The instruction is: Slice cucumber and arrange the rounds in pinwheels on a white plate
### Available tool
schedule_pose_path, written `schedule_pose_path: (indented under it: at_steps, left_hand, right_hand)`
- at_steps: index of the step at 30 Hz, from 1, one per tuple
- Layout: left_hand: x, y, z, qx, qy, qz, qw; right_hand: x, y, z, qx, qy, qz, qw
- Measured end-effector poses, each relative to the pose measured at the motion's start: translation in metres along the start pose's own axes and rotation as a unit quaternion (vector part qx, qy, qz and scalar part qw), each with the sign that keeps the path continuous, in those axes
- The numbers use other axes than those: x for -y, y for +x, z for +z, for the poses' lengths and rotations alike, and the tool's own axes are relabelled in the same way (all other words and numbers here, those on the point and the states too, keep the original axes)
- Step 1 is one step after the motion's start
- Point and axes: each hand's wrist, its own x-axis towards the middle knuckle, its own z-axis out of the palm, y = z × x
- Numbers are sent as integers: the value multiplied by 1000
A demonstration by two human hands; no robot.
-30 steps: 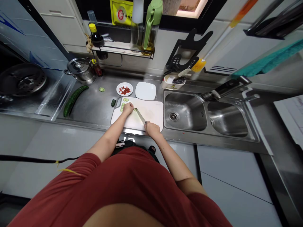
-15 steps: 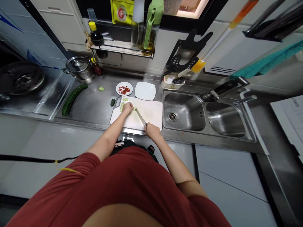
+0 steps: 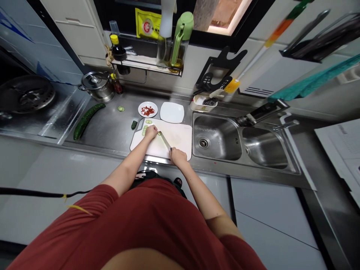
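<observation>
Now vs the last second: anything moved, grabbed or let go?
Only the view visibly shifted: the scene sits slightly lower in frame. Nothing visibly taken hold of or let go. Unchanged: right hand gripping the knife, left hand by its tip, board, whole cucumber and both plates in place.

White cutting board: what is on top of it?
Cucumber slices lie near the board's left end; the knife is over it. Whatever the left hand covers cannot be seen.
</observation>
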Motion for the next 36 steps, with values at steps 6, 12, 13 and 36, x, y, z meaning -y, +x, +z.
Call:
schedule_pose_path:
  at_steps: [6,12,13,36]
  left_hand:
    - [0,-4,3,-13,16,14,1000]
    - [-3,-11,4,-29,48,34,998]
    - [-4,-13,4,-29,53,36,998]
    - [-12,-35,3,-26,70,80,994]
  right_hand:
    - [-1,-2,4,-2,5,3,1000]
    - [-5,-10,7,4,4,3,1000]
    - [-6,-12,8,3,5,3,1000]
    - [-52,-31,18,-39,72,97,992]
